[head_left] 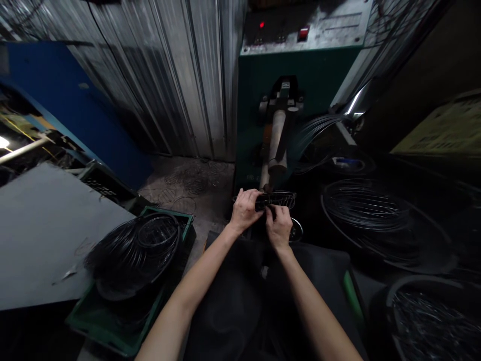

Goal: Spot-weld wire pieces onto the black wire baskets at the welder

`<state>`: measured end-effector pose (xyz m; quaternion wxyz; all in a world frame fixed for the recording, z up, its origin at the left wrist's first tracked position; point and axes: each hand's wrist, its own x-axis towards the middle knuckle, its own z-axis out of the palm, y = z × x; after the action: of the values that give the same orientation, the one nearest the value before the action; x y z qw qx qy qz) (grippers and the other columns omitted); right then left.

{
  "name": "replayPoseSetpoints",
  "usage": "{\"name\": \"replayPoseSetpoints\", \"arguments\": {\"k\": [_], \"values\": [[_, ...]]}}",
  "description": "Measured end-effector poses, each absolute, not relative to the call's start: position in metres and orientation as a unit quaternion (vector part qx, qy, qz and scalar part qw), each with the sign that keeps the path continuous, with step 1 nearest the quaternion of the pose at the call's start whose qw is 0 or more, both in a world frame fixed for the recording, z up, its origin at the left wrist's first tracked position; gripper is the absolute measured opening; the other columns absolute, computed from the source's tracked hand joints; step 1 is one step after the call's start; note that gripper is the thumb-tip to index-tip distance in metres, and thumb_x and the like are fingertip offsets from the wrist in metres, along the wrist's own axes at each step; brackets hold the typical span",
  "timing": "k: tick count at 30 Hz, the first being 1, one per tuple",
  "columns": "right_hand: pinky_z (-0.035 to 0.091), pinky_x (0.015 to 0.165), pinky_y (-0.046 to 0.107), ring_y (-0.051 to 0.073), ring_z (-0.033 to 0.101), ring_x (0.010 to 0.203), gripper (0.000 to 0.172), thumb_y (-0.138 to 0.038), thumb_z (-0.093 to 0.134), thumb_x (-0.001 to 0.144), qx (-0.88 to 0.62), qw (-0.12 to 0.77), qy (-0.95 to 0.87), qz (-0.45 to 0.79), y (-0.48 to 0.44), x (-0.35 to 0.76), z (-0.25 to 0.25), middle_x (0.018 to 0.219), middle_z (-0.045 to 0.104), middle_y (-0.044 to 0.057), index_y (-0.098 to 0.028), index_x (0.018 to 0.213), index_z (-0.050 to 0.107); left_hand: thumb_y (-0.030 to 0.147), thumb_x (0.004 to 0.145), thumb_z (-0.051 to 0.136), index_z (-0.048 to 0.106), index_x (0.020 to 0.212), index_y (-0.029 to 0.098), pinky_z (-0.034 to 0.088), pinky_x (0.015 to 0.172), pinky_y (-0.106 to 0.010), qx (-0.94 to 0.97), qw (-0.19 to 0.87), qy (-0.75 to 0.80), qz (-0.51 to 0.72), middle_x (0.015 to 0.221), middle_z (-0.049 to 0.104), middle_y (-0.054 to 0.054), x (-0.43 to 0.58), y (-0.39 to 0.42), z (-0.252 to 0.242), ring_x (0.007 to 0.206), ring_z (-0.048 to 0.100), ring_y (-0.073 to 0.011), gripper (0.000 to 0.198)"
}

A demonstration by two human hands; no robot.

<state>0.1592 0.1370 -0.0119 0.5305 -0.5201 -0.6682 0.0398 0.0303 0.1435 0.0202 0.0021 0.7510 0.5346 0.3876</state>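
Both my hands meet at a small dark wire grille [277,199], held just under the tip of a metal arm [277,143] that sticks out of a green machine [300,75]. My left hand [245,209] is closed round the grille's left end. My right hand [278,226] pinches its lower edge from below, fingers curled. The grille is seen nearly edge-on. A small round wire ring [296,229] lies just right of my right hand.
A green crate [112,326] at lower left holds a stack of black wire fan guards [135,250]. More wire hoops [364,205] and a tub of wire parts [432,316] crowd the right. A grey tabletop [41,225] lies left. Corrugated metal wall behind.
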Motion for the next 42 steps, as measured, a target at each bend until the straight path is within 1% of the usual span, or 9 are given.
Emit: {"name": "replayPoseSetpoints", "arguments": {"k": [9,20,23,26,28,31,33,36,42], "values": [[0.047,0.064,0.03,0.018,0.056,0.069,0.046,-0.052,0.041,0.094,-0.516,0.529,-0.673,0.031,0.136,0.164,-0.013,0.079,0.057,0.008,-0.015,0.084,0.066,0.022,0.071,0.067,0.05,0.113,0.018,0.034,0.111,-0.047,0.76,0.007,0.529,0.376,0.114,0.06,-0.008,0.028,0.141,0.019,0.112,0.056,-0.0206,0.045],[0.047,0.064,0.032,0.019,0.055,0.069,0.047,-0.051,0.04,0.094,-0.531,0.526,-0.663,0.044,0.136,0.16,-0.013,0.077,0.056,0.009,-0.014,0.081,0.065,0.022,0.071,0.067,0.052,0.111,0.019,0.035,0.11,-0.046,0.755,-0.012,0.524,0.394,0.113,0.062,-0.006,0.028,0.142,0.017,0.11,0.057,-0.0201,0.042],[0.047,0.063,0.032,0.019,0.055,0.068,0.046,-0.05,0.039,0.094,-0.529,0.527,-0.663,0.054,0.136,0.16,-0.014,0.079,0.057,0.009,-0.014,0.083,0.066,0.023,0.072,0.068,0.053,0.109,0.02,0.035,0.11,-0.046,0.754,-0.006,0.526,0.394,0.112,0.062,-0.006,0.028,0.143,0.019,0.109,0.058,-0.0198,0.04],[0.048,0.066,0.033,0.019,0.057,0.071,0.043,-0.05,0.041,0.093,-0.535,0.519,-0.664,0.06,0.133,0.162,-0.015,0.082,0.058,0.009,-0.016,0.09,0.066,0.024,0.07,0.07,0.052,0.108,0.02,0.035,0.11,-0.046,0.76,0.003,0.522,0.387,0.111,0.062,-0.006,0.027,0.143,0.022,0.109,0.058,-0.0204,0.042],[0.048,0.068,0.033,0.02,0.057,0.075,0.042,-0.051,0.041,0.092,-0.536,0.512,-0.668,0.064,0.128,0.169,-0.013,0.085,0.059,0.01,-0.016,0.094,0.064,0.023,0.068,0.072,0.052,0.107,0.019,0.041,0.105,-0.043,0.76,0.019,0.524,0.385,0.11,0.061,-0.007,0.026,0.143,0.026,0.107,0.059,-0.0211,0.043],[0.048,0.07,0.034,0.021,0.057,0.078,0.038,-0.049,0.044,0.091,-0.54,0.505,-0.671,0.057,0.119,0.185,-0.003,0.089,0.06,0.01,-0.016,0.096,0.063,0.025,0.065,0.075,0.05,0.105,0.019,0.05,0.091,-0.037,0.739,0.069,0.548,0.386,0.106,0.062,-0.007,0.027,0.139,0.036,0.101,0.061,-0.0217,0.048],[0.048,0.071,0.033,0.02,0.057,0.079,0.034,-0.046,0.047,0.091,-0.546,0.504,-0.668,0.048,0.113,0.198,0.008,0.089,0.06,0.009,-0.016,0.096,0.062,0.028,0.061,0.077,0.047,0.107,0.021,0.051,0.086,-0.035,0.71,0.119,0.574,0.389,0.104,0.062,-0.005,0.028,0.134,0.044,0.097,0.062,-0.0212,0.055],[0.048,0.066,0.031,0.018,0.057,0.073,0.032,-0.044,0.051,0.089,-0.553,0.492,-0.671,0.046,0.107,0.215,0.024,0.087,0.059,0.008,-0.015,0.093,0.063,0.029,0.057,0.08,0.039,0.111,0.024,0.052,0.085,-0.033,0.675,0.179,0.585,0.412,0.107,0.061,-0.002,0.03,0.129,0.05,0.099,0.063,-0.0196,0.068],[0.047,0.065,0.029,0.017,0.058,0.071,0.026,-0.04,0.052,0.09,-0.542,0.465,-0.697,0.067,0.087,0.23,0.044,0.083,0.06,0.006,-0.017,0.088,0.064,0.032,0.06,0.078,0.036,0.111,0.025,0.053,0.082,-0.034,0.698,0.146,0.563,0.418,0.105,0.06,-0.002,0.034,0.112,0.037,0.094,0.064,-0.0193,0.067]]}}
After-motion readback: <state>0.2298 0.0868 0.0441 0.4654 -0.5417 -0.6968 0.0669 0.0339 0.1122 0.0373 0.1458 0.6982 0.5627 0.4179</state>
